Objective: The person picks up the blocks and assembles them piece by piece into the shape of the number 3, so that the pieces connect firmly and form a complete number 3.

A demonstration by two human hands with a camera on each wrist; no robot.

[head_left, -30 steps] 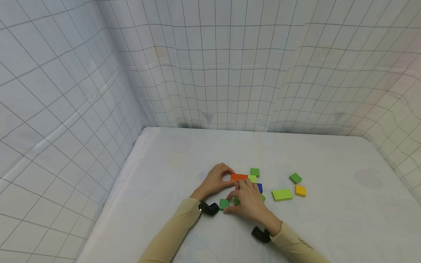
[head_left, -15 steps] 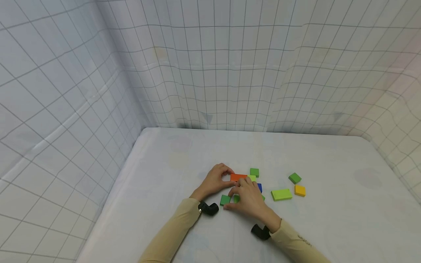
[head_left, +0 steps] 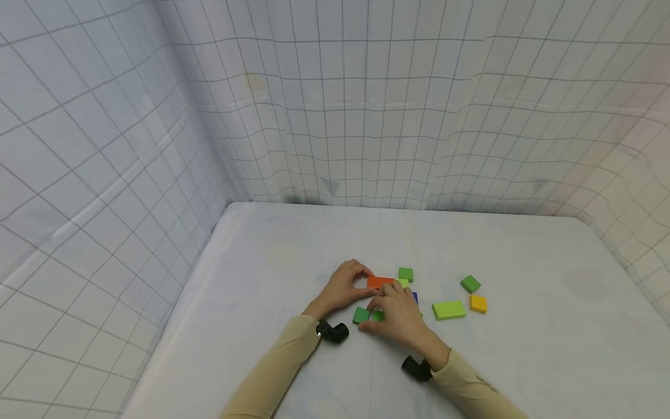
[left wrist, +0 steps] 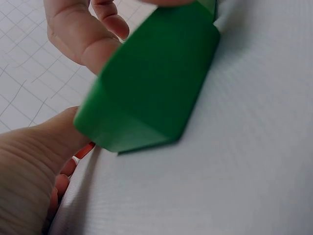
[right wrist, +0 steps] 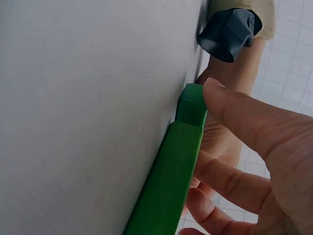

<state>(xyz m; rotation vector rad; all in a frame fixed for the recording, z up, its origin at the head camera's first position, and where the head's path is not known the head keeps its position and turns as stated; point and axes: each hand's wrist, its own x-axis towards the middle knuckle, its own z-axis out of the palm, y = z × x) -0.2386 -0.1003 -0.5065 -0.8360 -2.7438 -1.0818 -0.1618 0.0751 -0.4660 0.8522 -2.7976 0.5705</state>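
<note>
"Grid-lined cloth (head_left: 335, 116) is hung behind and at both sides; what is set before it?"

"A white-covered table (head_left: 282, 250), over which coloured blocks are spread. Places are best reckoned from the red-orange block (head_left: 380, 283)."

"How are the hands placed?"

"That block's left end is clamped between thumb and fingers by the left hand (head_left: 341, 289). Nearer the body than it, the dark green block (head_left: 361, 315) is pinched, as far as can be judged, between thumb and forefinger of the right hand (head_left: 399, 317)."

"And the other blocks?"

"To the right of the red-orange block and nearer the body, a lime oblong (head_left: 448, 310) is laid. On its near side, a longer green block (right wrist: 168, 171) is seen in the right wrist view, apparently touched by the dark green one. Against its right end a small lime block (head_left: 402, 283) is set."

"How should this be handled?"

"Light, level pressure is called for: the dark green block should be slid flat, its edges squared, while the red-orange block is steadied. Neighbours could be nudged by the right knuckles."

"Can any writing be read?"

"Dark marks (head_left: 487, 383) are borne by the right sleeve (head_left: 473, 393), too small to be read; no brand can be made out on the blocks."
</note>
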